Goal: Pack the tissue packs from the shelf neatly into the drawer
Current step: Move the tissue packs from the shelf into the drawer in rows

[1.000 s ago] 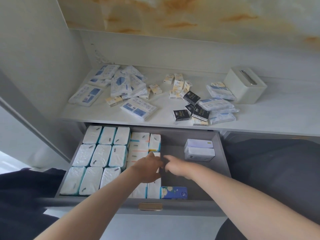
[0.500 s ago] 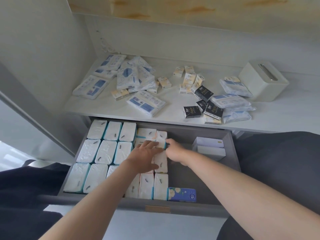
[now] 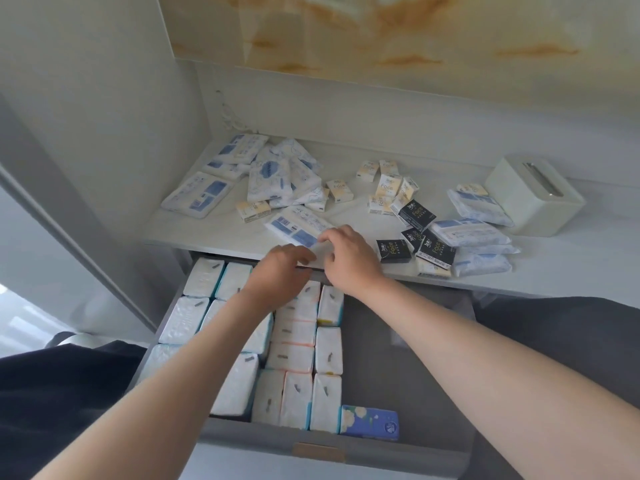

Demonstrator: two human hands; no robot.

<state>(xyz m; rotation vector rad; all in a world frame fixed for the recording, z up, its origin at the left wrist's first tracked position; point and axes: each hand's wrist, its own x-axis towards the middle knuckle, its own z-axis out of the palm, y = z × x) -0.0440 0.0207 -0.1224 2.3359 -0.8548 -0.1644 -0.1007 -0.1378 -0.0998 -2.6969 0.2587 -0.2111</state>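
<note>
Both of my hands were up over the drawer's (image 3: 398, 344) back edge, meeting at the lip of the shelf (image 3: 561, 268) directly above the drawer. My right hand (image 3: 349, 258) had thumb and fingers curled in, pinching the near end of the flat blue-and-white tissue pack (image 3: 294, 226), which lay on the shelf just behind the drawer, tilted, its end jutting toward the lip. My left hand (image 3: 280, 268) sat beside it, fingers curled, tips at that same end; whether it actually gripped the pack, I could not tell.

Inside the drawer, the left half was filled with white tissue packs (image 3: 194, 317) in tidy rows, touching side by side. A blue floral pack (image 3: 369, 422) lay flat against the drawer's front wall, just right of those rows. The drawer's right half showed bare grey floor.

Farther back from the drawer, a loose heap of blue-and-white packs (image 3: 270, 174) lay at the left, small cream packs (image 3: 389, 185) toward the middle, black Face packs (image 3: 415, 213) near them, and a cream tissue box (image 3: 533, 195) at the far right.
</note>
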